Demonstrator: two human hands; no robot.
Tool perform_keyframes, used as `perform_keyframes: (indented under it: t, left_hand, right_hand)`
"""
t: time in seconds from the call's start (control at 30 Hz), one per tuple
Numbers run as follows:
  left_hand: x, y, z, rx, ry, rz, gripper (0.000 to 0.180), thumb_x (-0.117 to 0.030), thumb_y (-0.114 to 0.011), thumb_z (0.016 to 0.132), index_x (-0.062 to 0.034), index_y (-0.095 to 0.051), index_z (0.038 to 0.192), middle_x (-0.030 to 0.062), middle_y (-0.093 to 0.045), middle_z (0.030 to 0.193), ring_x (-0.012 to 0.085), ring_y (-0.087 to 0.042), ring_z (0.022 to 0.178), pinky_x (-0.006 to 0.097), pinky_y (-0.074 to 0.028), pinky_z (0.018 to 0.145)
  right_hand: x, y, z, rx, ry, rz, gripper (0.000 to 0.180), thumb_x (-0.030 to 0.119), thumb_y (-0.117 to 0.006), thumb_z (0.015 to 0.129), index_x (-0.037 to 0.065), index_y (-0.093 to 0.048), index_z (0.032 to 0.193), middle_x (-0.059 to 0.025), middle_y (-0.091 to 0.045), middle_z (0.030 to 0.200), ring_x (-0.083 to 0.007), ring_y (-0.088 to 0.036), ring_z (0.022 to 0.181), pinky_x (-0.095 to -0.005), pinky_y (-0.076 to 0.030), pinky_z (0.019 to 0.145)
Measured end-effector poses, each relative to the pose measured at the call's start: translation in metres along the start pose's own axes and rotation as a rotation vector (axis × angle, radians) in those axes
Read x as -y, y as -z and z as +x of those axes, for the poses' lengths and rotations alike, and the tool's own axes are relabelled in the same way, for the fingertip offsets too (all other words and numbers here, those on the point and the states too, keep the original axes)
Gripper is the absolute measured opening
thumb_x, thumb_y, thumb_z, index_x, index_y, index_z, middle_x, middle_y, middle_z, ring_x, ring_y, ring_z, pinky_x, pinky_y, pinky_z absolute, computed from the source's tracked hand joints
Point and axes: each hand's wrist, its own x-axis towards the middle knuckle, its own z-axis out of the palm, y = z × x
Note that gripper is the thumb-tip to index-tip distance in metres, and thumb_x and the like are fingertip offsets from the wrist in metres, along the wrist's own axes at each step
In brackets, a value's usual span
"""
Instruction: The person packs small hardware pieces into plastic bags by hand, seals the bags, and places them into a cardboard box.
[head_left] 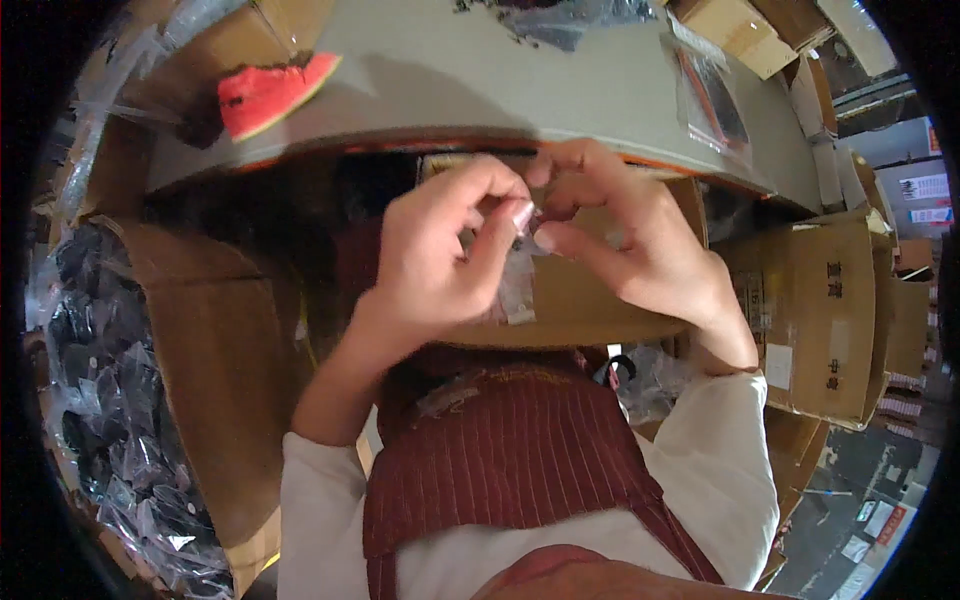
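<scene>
Clear plastic bag [517,285] | left hand [430,265] grip pinched on its top | right hand [640,245] grip pinched on it too

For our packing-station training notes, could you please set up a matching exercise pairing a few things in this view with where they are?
Things:
1. watermelon slice
2. small clear plastic bag
3. stacked cardboard boxes
4. heap of bagged dark items

Places:
A. pinched between the fingers of the left hand and the right hand
B. on the grey table, at its left end
C. low at the person's left, beside an open carton
D. at the person's right, beyond the right wrist

Pairs: 1-B, 2-A, 3-D, 4-C
</scene>
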Motion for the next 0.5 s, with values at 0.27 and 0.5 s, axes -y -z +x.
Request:
perform_keyframes:
  t: [0.27,0.5]
  left_hand:
    - [0.015,0.007,0.002,-0.127,-0.035,0.035,0.002,0.001,-0.063,0.091,0.0017,-0.062,0.093,0.0084,-0.064,0.086,0.0148,-0.059,0.075,0.027,-0.049,0.071]
    - [0.024,0.027,0.000,-0.262,-0.070,0.061,0.006,0.002,-0.063,0.088,-0.0011,-0.062,0.093,0.0111,-0.062,0.082,0.0215,-0.061,0.070,0.031,-0.049,0.065]
  right_hand:
    - [-0.008,-0.003,0.033,0.087,0.029,-0.094,0.015,0.003,-0.068,0.089,-0.001,-0.059,0.100,-0.0178,-0.061,0.089,-0.0315,-0.062,0.079,-0.0378,-0.048,0.068]
    - [0.008,-0.003,0.077,0.302,0.020,-0.140,0.016,0.006,-0.065,0.092,-0.001,-0.059,0.105,-0.0174,-0.062,0.087,-0.0311,-0.062,0.073,-0.0385,-0.049,0.063]
